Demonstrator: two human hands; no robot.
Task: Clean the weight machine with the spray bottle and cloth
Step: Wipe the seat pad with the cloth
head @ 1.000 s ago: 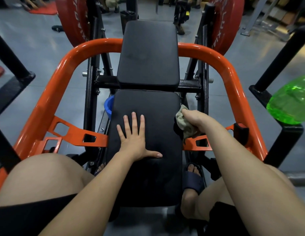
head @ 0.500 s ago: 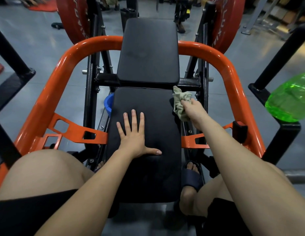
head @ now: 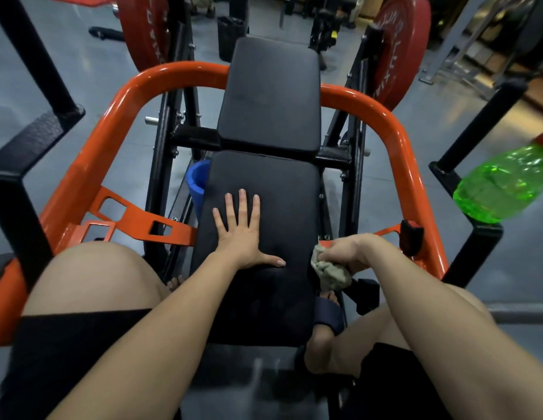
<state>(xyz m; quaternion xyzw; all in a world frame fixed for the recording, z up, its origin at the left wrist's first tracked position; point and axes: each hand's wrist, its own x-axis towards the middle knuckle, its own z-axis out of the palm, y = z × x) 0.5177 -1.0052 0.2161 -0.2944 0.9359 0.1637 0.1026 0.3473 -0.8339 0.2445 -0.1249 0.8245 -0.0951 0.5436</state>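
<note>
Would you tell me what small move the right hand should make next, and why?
Probably draw the cloth forward along the right side of the pad: the right hand grips it there at the near end, while the left hand rests flat on top.

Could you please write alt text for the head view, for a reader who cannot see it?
A person's right hand grips a cloth at the right edge of a black seat pad, while the left hand rests flat on it. An orange frame curves around; a green bottle sits at right.
</note>
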